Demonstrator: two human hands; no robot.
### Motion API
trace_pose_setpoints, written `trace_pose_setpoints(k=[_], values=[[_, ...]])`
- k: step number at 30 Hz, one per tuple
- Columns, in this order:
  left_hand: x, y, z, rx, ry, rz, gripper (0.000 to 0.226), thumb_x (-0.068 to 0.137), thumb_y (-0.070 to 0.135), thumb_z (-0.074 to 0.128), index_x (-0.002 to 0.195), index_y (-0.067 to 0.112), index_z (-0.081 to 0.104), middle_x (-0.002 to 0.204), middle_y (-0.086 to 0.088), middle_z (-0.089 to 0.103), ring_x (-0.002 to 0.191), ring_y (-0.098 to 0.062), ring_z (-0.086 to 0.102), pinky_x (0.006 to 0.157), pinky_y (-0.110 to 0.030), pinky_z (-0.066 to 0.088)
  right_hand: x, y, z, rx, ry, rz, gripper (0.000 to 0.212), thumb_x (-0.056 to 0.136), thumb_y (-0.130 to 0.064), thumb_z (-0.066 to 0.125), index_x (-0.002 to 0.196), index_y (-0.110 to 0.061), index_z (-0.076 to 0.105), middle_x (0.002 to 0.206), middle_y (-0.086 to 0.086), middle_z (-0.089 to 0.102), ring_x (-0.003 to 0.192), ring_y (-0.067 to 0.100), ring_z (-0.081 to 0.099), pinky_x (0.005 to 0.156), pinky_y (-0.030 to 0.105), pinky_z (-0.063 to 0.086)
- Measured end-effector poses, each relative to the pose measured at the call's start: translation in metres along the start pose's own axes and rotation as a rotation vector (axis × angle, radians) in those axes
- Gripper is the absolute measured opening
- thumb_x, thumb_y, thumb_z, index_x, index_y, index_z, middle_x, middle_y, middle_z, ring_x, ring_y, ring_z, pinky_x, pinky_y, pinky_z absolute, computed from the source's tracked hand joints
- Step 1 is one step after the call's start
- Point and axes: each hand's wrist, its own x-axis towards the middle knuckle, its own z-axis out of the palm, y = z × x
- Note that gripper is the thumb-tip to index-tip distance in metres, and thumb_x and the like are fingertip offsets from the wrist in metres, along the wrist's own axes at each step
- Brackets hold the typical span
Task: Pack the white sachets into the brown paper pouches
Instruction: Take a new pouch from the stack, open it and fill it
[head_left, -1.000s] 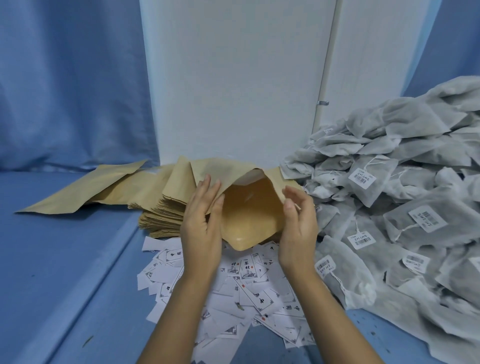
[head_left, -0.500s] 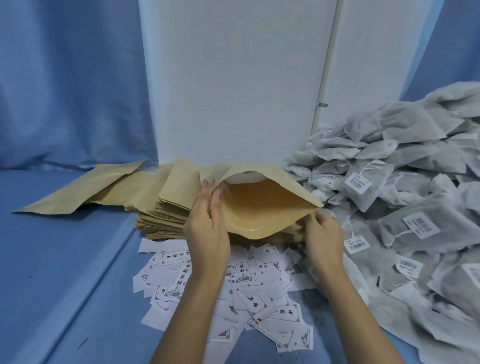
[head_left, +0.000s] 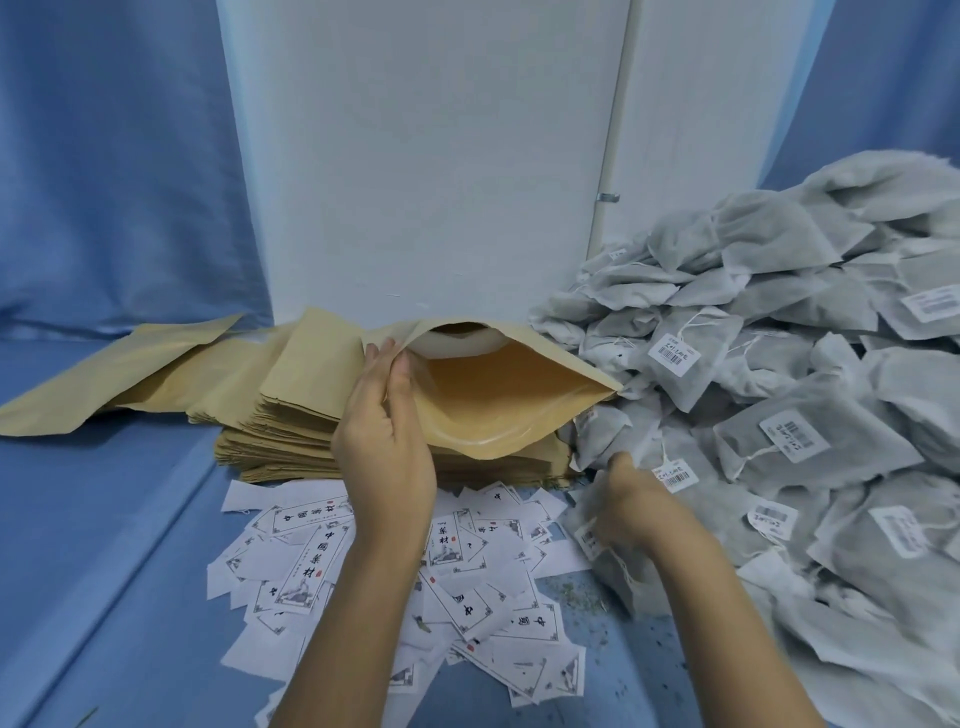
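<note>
Open pouch (head_left: 493, 400) is lying on top of the pouch stack (head_left: 280, 431), mouth gaping toward the viewer, with orange-tan lining showing inside. Sachets (head_left: 779, 415) with barcode tags are lying heaped just right of the stack, the nearest ones touching the pouch's right corner.

Left hand (head_left: 384, 441) is standing upright at the left side of the mouth, its fingers (head_left: 376, 358) and thumb pinching the pouch's edge and holding it open. Right hand (head_left: 639, 499) is lying low at the near edge of the heap, its fingers (head_left: 621, 460) in among the sachets; motion blur, so cannot tell whether they are closed on one.

Printed slips (head_left: 467, 597) are lying scattered on the blue-covered counter (head_left: 130, 519) in front of the stack. White panel (head_left: 415, 156) and blue curtain (head_left: 104, 156) are standing behind.
</note>
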Motion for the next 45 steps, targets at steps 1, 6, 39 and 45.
trace_pose_setpoints(k=[1,6,39,45], values=[[0.000,0.000,0.000,-0.001,0.000,-0.008,0.034,0.099,0.026,0.046,0.124,0.010,0.061,0.128,0.003,0.057,0.126,-0.005,0.045,0.095,0.001,0.031,-0.001,0.002,-0.003,-0.013,-0.013,-0.013,0.041,0.086,-0.005,0.056,0.123,-0.006,0.038,0.123,0.015,0.049,0.104,0.029,0.052,0.071,0.031,0.041],[-0.003,-0.001,0.002,-0.001,-0.007,-0.014,0.035,0.098,0.027,0.045,0.125,0.011,0.060,0.122,0.014,0.051,0.125,-0.003,0.045,0.092,0.003,0.029,0.002,0.014,-0.017,0.108,0.142,-0.074,0.019,0.076,-0.018,0.070,0.068,-0.013,0.053,0.068,0.001,0.050,0.060,0.014,0.045,0.042,0.021,0.031],[-0.003,0.000,0.002,-0.008,0.012,-0.041,0.035,0.099,0.030,0.044,0.121,0.011,0.063,0.125,-0.008,0.063,0.121,-0.018,0.054,0.097,-0.022,0.039,0.043,-0.012,0.007,0.212,0.549,-0.045,0.060,0.082,-0.043,0.066,0.117,0.000,0.044,0.119,0.019,0.055,0.114,0.038,0.047,0.087,0.040,0.041],[-0.003,-0.002,0.001,-0.021,0.011,-0.032,0.034,0.099,0.029,0.045,0.121,0.011,0.064,0.125,-0.006,0.063,0.121,-0.015,0.054,0.097,-0.018,0.040,0.039,-0.009,0.023,0.200,0.305,-0.047,0.055,0.089,-0.046,0.057,0.113,0.003,0.053,0.113,0.021,0.058,0.106,0.035,0.054,0.078,0.034,0.044]])
